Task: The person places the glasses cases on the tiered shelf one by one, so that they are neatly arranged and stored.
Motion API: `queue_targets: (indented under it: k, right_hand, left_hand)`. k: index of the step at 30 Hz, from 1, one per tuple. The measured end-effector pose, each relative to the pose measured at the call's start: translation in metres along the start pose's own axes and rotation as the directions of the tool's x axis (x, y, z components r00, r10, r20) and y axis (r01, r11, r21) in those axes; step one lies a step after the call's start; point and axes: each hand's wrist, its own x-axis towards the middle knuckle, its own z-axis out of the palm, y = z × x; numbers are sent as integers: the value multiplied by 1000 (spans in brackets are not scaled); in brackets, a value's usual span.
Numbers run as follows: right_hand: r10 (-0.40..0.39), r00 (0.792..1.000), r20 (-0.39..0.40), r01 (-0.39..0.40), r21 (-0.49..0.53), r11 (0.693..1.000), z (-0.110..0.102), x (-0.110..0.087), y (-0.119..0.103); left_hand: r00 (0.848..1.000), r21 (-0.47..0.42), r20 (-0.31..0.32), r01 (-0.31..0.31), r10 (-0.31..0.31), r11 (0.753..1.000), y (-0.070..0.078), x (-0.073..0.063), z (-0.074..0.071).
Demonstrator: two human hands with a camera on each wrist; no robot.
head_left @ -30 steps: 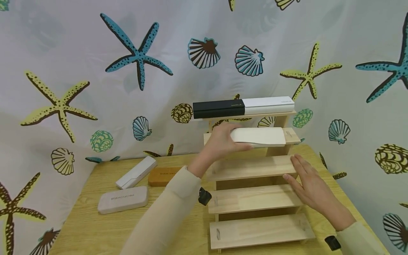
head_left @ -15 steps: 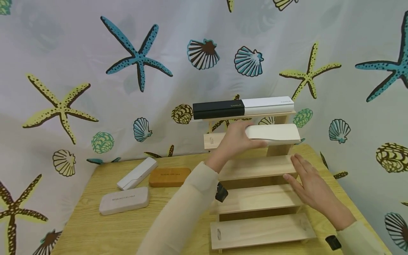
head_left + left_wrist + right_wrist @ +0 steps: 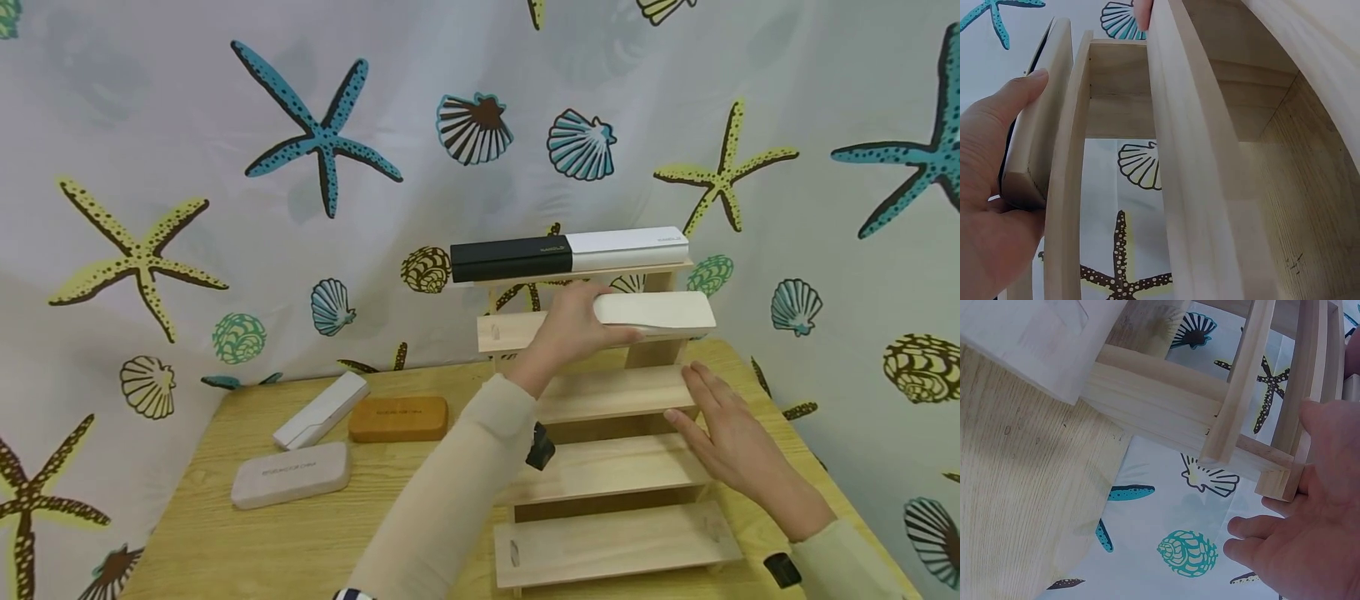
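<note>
A white glasses case (image 3: 660, 311) lies along the right end of the second shelf from the top of a stepped wooden rack (image 3: 615, 546). My left hand (image 3: 573, 327) grips the case by its left end, thumb in front. In the left wrist view the case (image 3: 1041, 125) sits against the shelf's edge strip. My right hand (image 3: 738, 437) rests against the right end of the middle shelf, fingers fairly straight and thumb at the front edge. The right wrist view shows this hand (image 3: 1310, 506) touching the shelf end.
On the top shelf, a black case (image 3: 510, 258) and another white case (image 3: 628, 248) lie end to end. To the left on the table (image 3: 300, 550) are an orange case (image 3: 397, 418), a pale grey case (image 3: 291, 475) and a slanted white case (image 3: 322, 410). A patterned curtain (image 3: 480, 50) hangs behind.
My left hand has slid the white glasses case rightward along the second shelf to its right end. My right hand has stayed at the middle shelf's end.
</note>
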Motion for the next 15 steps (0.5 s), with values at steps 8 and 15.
queue_targets:
  k: [8, 15]
  right_hand:
    - [1, 1000, 1, -1, 1, 1000, -1, 0, -1]
    - [7, 1000, 0, -7, 0, 1000, -1, 0, -1]
  left_hand:
    - [1000, 33, -11, -7, 7, 999, -1, 4, 7]
    - [1000, 66, -6, 3, -3, 998, -1, 4, 10]
